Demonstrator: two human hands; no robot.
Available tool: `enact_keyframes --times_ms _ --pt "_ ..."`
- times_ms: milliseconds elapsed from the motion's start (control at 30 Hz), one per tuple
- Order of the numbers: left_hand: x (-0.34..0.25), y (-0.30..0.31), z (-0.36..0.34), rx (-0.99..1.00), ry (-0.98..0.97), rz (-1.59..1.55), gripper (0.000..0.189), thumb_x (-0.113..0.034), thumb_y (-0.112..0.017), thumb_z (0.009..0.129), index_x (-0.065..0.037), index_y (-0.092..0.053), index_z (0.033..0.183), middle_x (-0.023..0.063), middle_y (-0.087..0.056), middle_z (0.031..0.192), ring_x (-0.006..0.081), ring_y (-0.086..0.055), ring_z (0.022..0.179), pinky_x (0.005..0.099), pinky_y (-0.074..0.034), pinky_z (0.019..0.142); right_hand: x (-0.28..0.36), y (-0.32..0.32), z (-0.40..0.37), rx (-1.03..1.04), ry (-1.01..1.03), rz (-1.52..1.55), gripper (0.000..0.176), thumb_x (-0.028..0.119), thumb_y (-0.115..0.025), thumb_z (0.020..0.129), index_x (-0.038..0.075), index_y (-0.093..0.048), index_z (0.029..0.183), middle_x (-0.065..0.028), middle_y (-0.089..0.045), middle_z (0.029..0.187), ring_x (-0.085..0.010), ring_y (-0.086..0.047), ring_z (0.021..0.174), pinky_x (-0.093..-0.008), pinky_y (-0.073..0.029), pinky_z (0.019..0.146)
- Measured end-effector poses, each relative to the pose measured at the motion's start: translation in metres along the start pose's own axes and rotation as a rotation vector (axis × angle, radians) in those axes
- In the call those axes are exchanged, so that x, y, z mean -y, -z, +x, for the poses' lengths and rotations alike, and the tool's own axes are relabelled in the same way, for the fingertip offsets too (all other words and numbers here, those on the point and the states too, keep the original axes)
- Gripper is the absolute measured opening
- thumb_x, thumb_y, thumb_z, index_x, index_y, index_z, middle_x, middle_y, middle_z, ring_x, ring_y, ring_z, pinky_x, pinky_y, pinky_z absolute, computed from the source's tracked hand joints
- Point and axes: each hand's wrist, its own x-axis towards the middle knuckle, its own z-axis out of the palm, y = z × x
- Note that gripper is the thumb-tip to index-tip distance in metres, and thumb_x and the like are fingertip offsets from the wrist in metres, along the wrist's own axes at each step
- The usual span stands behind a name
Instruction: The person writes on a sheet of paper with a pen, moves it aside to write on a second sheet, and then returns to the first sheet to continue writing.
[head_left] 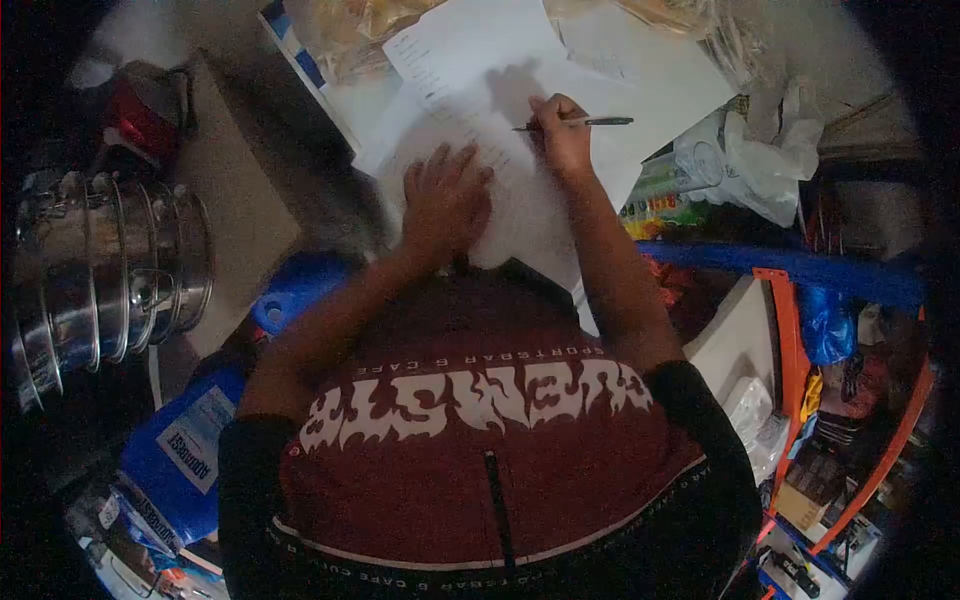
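Observation:
My right hand grips a pen, its tip pointing left over a white sheet of paper that carries lines of handwriting. Flat on the lower left part of the sheets lies my left hand, fingers spread and pointing away from me. More white paper spreads out to the right, underneath and beside the written sheet. A shadow of the writing hand falls on the page just above it.
Clear plastic bags and a clear plastic cup sit right of the papers. Stacked shiny metal pots stand at left, near a blue box. A blue and orange shelf frame rises on the right.

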Motion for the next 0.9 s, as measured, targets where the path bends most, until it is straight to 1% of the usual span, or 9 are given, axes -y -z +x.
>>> enact_keyframes --times_ms 67,200,300,367,400,500,600,700,900 --pt "-0.001 0.0 0.001 -0.001 -0.001 0.005 0.034 -0.026 -0.06 0.086 -0.017 -0.059 0.119 0.0087 -0.044 0.142 0.0361 -0.034 0.133 0.0575 -0.022 0.107 0.008 -0.001 -0.001 -0.072 -0.196 0.111 0.035 0.019 -0.061 0.093 0.009 -0.047 0.063 0.0005 -0.048 0.056 -0.0077 -0.041 0.047 -0.0257 -0.035 0.044" --pt "0.0 0.0 -0.001 -0.024 -0.016 -0.001 0.034 -0.026 -0.06 0.085 -0.017 -0.06 0.118 0.0091 -0.044 0.141 0.0362 -0.035 0.133 0.0577 -0.023 0.106 0.014 -0.006 -0.003 -0.084 -0.227 0.244 0.034 0.024 -0.06 0.095 0.007 -0.051 0.067 -0.0011 -0.052 0.058 -0.0092 -0.044 0.046 -0.0265 -0.037 0.043" --pt "0.0 0.0 -0.001 -0.023 -0.017 0.002 0.034 -0.026 -0.06 0.085 -0.017 -0.06 0.118 0.0096 -0.044 0.142 0.0364 -0.035 0.133 0.0578 -0.023 0.106 0.006 -0.014 -0.008 -0.062 -0.137 0.239 0.033 0.029 -0.059 0.095 0.006 -0.057 0.072 -0.0015 -0.054 0.06 -0.0097 -0.05 0.052 -0.0256 -0.04 0.048" --pt "0.0 -0.001 -0.001 -0.009 -0.012 0.0 0.035 -0.026 -0.059 0.085 -0.017 -0.06 0.118 0.0099 -0.043 0.142 0.0365 -0.035 0.133 0.0578 -0.022 0.106 0.008 -0.015 -0.018 0.113 -0.005 0.043 0.032 0.03 -0.061 0.094 0.005 -0.059 0.074 -0.0002 -0.056 0.062 -0.0093 -0.053 0.059 -0.0247 -0.042 0.054" --pt "0.0 -0.001 -0.001 -0.016 -0.016 -0.018 0.035 -0.025 -0.061 0.084 -0.017 -0.06 0.118 0.0107 -0.043 0.141 0.0373 -0.034 0.133 0.0597 -0.022 0.105 0.011 -0.009 -0.021 0.19 -0.13 -0.141 0.029 0.024 -0.062 0.094 0.005 -0.058 0.072 -0.0014 -0.058 0.069 -0.0095 -0.047 0.059 -0.0259 -0.038 0.053" --pt "-0.001 0.001 0.0 -0.022 -0.02 -0.033 0.036 -0.024 -0.062 0.082 -0.016 -0.06 0.117 0.0115 -0.044 0.14 0.0386 -0.034 0.133 0.0618 -0.023 0.105 0.009 -0.011 -0.025 0.133 -0.287 -0.125 0.027 0.019 -0.07 0.089 0.005 -0.058 0.069 0.0027 -0.054 0.063 -0.0069 -0.049 0.061 -0.0245 -0.04 0.056" --pt "-0.001 0.002 -0.001 -0.034 -0.028 -0.04 0.036 -0.025 -0.063 0.082 -0.016 -0.061 0.117 0.0115 -0.044 0.14 0.0391 -0.035 0.132 0.062 -0.024 0.104 0.003 -0.013 -0.024 0.163 -0.067 -0.16 0.032 0.016 -0.068 0.089 0.006 -0.051 0.063 0.0027 -0.051 0.06 -0.0064 -0.048 0.06 -0.025 -0.04 0.055" --pt "0.001 0.0 0.0 -0.05 -0.037 -0.038 0.037 -0.025 -0.063 0.081 -0.016 -0.06 0.117 0.0117 -0.044 0.14 0.0395 -0.036 0.132 0.0622 -0.025 0.103 0.01 -0.012 -0.03 0.172 -0.155 -0.123 0.036 0.011 -0.066 0.09 0.01 -0.041 0.063 0.0036 -0.048 0.064 -0.0064 -0.043 0.061 -0.0241 -0.038 0.056" --pt "0.0 0.0 0.0 -0.017 -0.025 -0.022 0.044 -0.026 -0.065 0.08 -0.016 -0.058 0.122 0.0107 -0.043 0.141 0.0387 -0.033 0.133 0.063 -0.023 0.103 -0.007 -0.008 -0.03 0.263 -0.137 -0.179 0.034 0.008 -0.066 0.088 0.01 -0.04 0.067 0.0034 -0.047 0.068 -0.0065 -0.045 0.063 -0.0241 -0.041 0.058"
